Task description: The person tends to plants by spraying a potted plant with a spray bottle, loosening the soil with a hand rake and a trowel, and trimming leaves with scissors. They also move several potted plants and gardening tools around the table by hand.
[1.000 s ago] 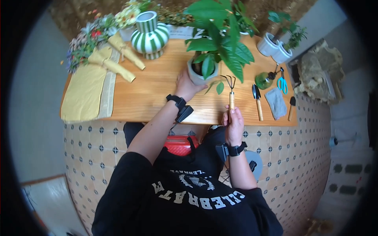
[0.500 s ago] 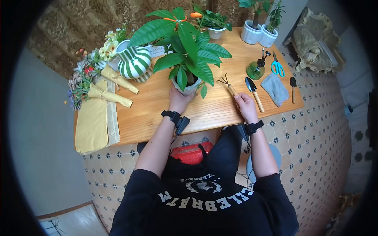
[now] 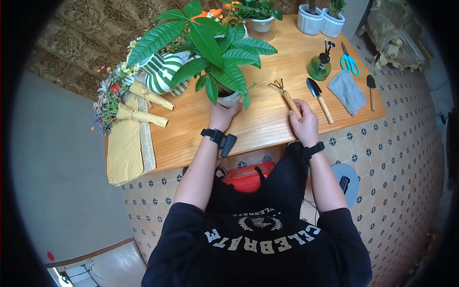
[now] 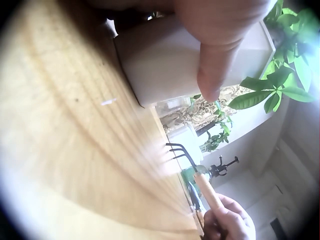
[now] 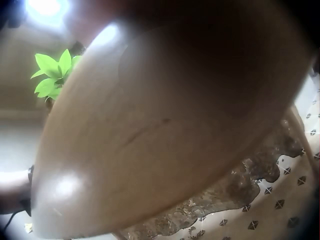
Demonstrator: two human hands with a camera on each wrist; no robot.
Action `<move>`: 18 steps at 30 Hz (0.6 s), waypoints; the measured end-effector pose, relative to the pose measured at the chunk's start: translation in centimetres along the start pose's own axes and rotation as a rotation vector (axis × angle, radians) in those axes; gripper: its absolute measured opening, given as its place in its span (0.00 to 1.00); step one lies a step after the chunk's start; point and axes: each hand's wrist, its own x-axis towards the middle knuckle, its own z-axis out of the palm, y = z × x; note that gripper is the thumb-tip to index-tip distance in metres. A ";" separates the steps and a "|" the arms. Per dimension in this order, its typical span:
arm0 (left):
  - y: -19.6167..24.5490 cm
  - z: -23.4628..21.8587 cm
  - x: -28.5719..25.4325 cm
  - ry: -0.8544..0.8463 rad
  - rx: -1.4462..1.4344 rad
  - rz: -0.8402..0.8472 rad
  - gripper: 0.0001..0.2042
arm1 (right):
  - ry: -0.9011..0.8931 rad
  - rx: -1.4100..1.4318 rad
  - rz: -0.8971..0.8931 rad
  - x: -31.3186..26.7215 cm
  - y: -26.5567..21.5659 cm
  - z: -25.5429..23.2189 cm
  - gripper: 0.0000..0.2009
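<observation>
My left hand (image 3: pixel 223 116) grips the near side of a pale pot (image 3: pixel 230 100) that holds a leafy green plant (image 3: pixel 229 71). In the left wrist view the thumb (image 4: pixel 212 70) lies across the angular wall of the pot (image 4: pixel 160 60), whose base is at the wooden tabletop. Right of the pot, my right hand (image 3: pixel 304 123) holds a three-pronged hand rake (image 3: pixel 290 103) by its wooden handle. Its dark tines point away and to the left, apart from the pot. The tabletop (image 5: pixel 150 150) fills most of the right wrist view; neither the right hand nor the rake shows clearly there.
To the right lie a trowel (image 3: pixel 320 100), a grey cloth (image 3: pixel 347 93), a small shovel (image 3: pixel 372 92) and blue-handled scissors (image 3: pixel 349 63), with a green spray bottle (image 3: pixel 319 68) behind. A striped vase (image 3: pixel 164 74) and paper-wrapped flowers (image 3: pixel 143 118) stand or lie left. White pots (image 3: pixel 310 21) stand at the back.
The head view has shifted. The rake has swung from pointing straight away to leaning left, and its tines are farther from the pot. The left hand stays on the pot.
</observation>
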 end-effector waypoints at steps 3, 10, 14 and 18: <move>-0.3 -0.6 -0.2 0.026 0.088 -0.026 0.25 | -0.004 -0.042 -0.077 -0.1 -0.5 0.6 0.14; 0.4 0.1 -0.1 -0.059 0.108 -0.026 0.26 | 0.064 -0.172 -0.248 0.0 0.2 0.0 0.15; 0.4 0.1 -0.2 -0.053 0.146 -0.026 0.27 | 0.076 -0.110 -0.238 -0.1 0.8 -0.2 0.16; 0.0 0.3 -0.1 -0.065 0.137 -0.026 0.28 | 0.073 -0.100 -0.210 -0.2 0.9 -0.3 0.14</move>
